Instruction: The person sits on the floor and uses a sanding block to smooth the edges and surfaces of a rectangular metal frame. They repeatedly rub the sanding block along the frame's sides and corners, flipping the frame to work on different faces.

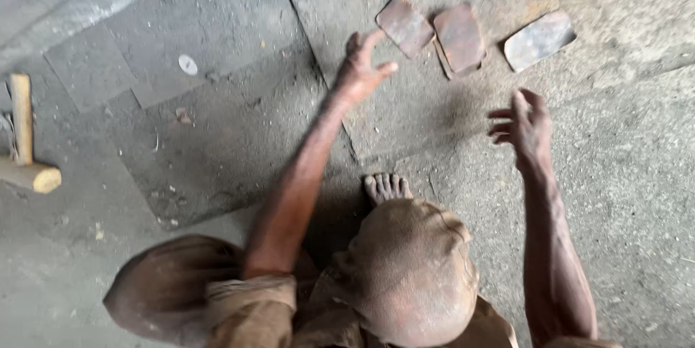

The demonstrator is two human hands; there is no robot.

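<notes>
Knees (409,268) in dusty brown cloth fill the bottom of the view, with the toes of a bare foot (386,187) showing just beyond them on the concrete floor (217,131).

Both arms reach out from there toward the far edge of the floor. On the left hand (360,69) the grip is apart: fingers spread, thumb out to the side, palm down, holding nothing. Its fingertips hover just beside the nearest of three flat, rusty-brown rectangular metal plates; whether they touch that plate I cannot tell, as the hand is blurred.

On the right hand (524,125) the grip is apart as well, with fingers loosely curled and empty, hanging over bare floor, well short of the plates.

The plates lie in a row near the far edge of the floor. The left plate (405,24) sits tilted like a diamond. The middle plate (458,38) lies just beside it, close enough that their corners nearly meet, and seems to rest on another piece beneath it. The right plate (539,40), greyer and shinier, lies apart from the other two.

At the left edge of the floor lies a wooden mallet (25,149), its handle pointing away. A small pale disc (187,64) lies on the darker floor slab, well apart from the hands.
</notes>
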